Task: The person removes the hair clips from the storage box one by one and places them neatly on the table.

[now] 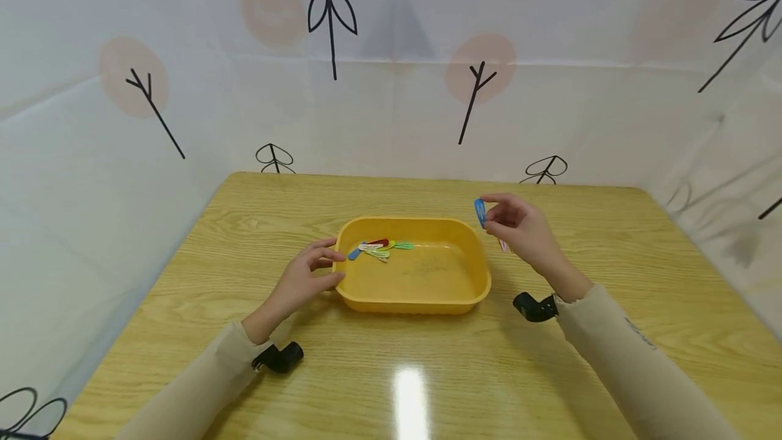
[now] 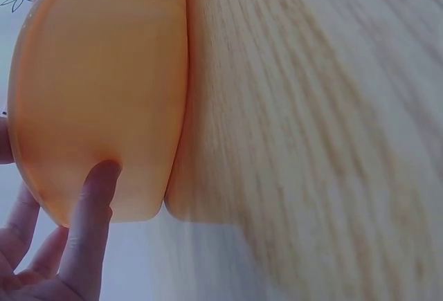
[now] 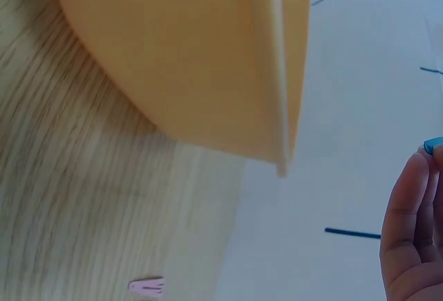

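My left hand [image 1: 309, 269] grips the left end of a yellow plastic tray [image 1: 412, 307]. In the left wrist view, a digit presses the outer wall while other fingers reach the rim. Several snap hair clips [image 1: 375, 248] in blue, red, white, yellow and green lie together at the tray's left back. Just beyond the right rim, my right hand [image 1: 519, 226] is raised, pinching a blue snap hair clip [image 1: 480, 212] between fingertips and thumb. Only a small part of that clip shows in the right wrist view. Beneath this hand, a pink hair clip [image 3: 147, 287] rests on the table.
The tray stands on a wood-grain table [image 1: 360, 365], near its far edge. Behind the table hangs a pale cloth [image 1: 391, 121] with plant drawings. Black wrist cameras are strapped to the left wrist [image 1: 277, 358] and right wrist [image 1: 535, 307].
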Available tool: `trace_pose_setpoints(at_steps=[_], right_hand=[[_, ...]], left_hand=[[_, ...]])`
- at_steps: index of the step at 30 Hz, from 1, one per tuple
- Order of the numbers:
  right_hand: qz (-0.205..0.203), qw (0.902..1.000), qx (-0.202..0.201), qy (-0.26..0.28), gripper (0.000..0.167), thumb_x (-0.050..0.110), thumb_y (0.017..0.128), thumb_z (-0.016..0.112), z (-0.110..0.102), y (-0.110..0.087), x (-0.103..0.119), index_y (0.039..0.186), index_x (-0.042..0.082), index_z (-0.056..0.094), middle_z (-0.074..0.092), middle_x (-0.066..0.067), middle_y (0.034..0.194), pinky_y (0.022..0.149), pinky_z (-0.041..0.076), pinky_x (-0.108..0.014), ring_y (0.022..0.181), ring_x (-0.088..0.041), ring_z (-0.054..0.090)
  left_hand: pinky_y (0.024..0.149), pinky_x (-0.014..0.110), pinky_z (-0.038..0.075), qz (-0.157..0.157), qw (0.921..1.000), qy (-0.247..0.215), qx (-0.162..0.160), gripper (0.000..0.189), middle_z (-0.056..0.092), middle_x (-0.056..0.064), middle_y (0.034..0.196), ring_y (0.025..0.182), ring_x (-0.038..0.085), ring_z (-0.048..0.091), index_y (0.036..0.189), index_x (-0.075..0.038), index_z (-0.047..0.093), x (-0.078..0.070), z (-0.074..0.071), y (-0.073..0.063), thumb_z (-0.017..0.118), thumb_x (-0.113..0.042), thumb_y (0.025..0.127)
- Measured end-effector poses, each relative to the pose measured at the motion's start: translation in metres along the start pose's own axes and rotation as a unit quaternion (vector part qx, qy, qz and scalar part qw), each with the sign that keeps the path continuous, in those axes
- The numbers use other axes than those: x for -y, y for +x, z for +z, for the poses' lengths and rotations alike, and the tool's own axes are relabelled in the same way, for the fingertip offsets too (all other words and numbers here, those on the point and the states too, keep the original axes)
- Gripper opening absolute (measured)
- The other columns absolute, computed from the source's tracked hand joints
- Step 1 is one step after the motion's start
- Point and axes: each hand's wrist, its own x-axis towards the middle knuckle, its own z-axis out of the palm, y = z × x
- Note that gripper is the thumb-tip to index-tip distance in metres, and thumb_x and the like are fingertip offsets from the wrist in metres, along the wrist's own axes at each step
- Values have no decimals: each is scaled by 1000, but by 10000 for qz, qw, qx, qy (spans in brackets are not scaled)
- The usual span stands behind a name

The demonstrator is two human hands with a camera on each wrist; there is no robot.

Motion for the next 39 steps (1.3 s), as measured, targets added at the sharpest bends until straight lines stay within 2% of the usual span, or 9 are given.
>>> trace_pose_setpoints(at_steps=[4, 12, 21, 28, 35, 39], right_hand=[[98, 9999, -36, -4, 36, 2, 89, 61, -5, -3, -7, 125, 2, 55, 58, -14, 91, 63, 53, -21, 76, -22, 59], [265, 9994, -113, -168, 36, 4, 91, 58, -14, -12, -23, 127, 2, 53, 56, -14, 92, 59, 49, -19, 73, -19, 56], [615, 9980, -106, -91, 39, 7, 93, 56, -25, -18, -45, 131, -1, 49, 53, -15, 97, 71, 53, -21, 82, -22, 59], [946, 9952, -72, -240, 43, 10, 94, 56, -34, -21, -58, 135, 1, 46, 53, -17, 101, 69, 53, -25, 84, -16, 59], [1229, 9920, 29, -304, 43, 9, 95, 54, -42, -22, -72, 135, -3, 43, 52, -18, 101, 70, 53, -27, 86, -22, 59], [1457, 9887, 162, -313, 45, 8, 95, 53, -45, -22, -79, 136, -5, 40, 51, -20, 102, 71, 52, -25, 85, -18, 57]], left_hand=[[85, 36, 52, 8, 10000, 2, 2, 28, 40, 14, 140, 108, 37, 54, 106, 4, 63, -1, 0, 0, 70, -10, 82], [89, 39, 49, 1, 10000, 10, -10, 28, 40, 13, 139, 107, 34, 54, 106, 4, 63, -3, 0, -1, 70, -9, 82], [91, 43, 47, -30, 10000, -19, -6, 27, 40, 14, 140, 108, 36, 53, 105, 3, 64, -1, 1, 0, 71, -10, 82], [89, 40, 49, -91, 10000, 33, -14, 25, 40, 12, 139, 108, 34, 54, 105, 0, 65, -2, 0, -1, 71, -10, 82], [86, 37, 51, -118, 9999, 48, -31, 23, 40, 10, 140, 107, 33, 55, 103, -3, 65, -2, 0, 0, 71, -10, 82], [86, 36, 51, -121, 9999, 23, -38, 22, 40, 10, 140, 107, 33, 55, 102, -4, 66, -2, 0, 0, 71, -10, 82]])
